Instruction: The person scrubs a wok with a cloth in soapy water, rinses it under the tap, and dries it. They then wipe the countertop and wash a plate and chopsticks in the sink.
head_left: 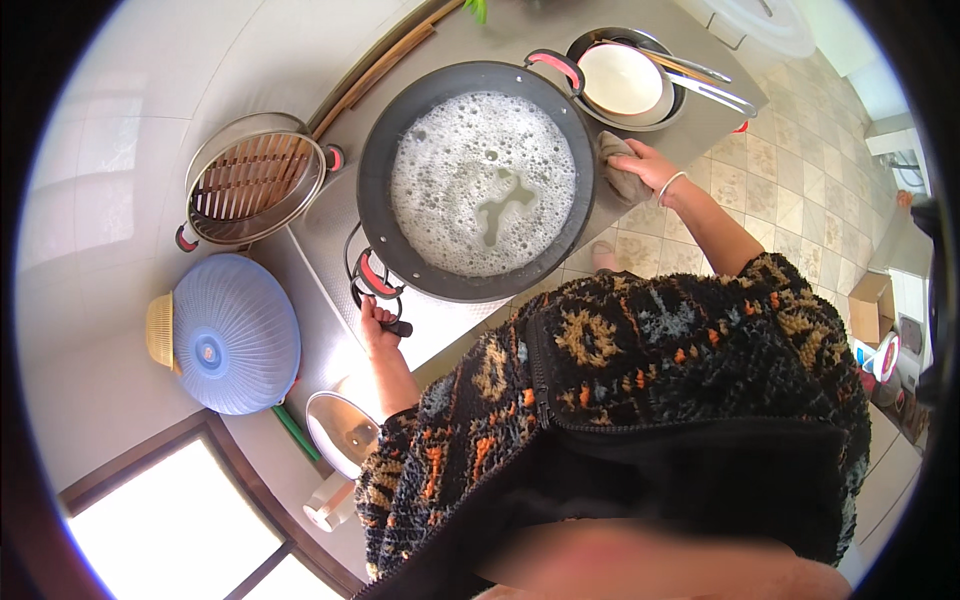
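Observation:
A large dark two-handled pan (379, 225) holds foamy, bubbly liquid (450, 165). My left hand (380, 326) is at its lower-left red-and-black handle (375, 276), fingers curled, beside a black cable with a dark end piece (397, 328); whether it grips handle or cable is unclear. To the right of the pan's rim, my right hand (645, 165) is closed on a crumpled grey cloth (622, 176), with a bracelet on the wrist. Behind that hand, a metal bowl (637, 126) holds a white bowl (621, 79), chopsticks (686, 64) and a white-handled utensil (712, 91).
A metal steamer pot (259, 236) with a slatted rack stands left against the tiled wall. Nearby are a blue domed mesh cover (240, 330), a yellow basket (159, 330) and a round lid (345, 435). Wooden strips (390, 60) lie along the back. The counter edge drops to a tiled floor (727, 180).

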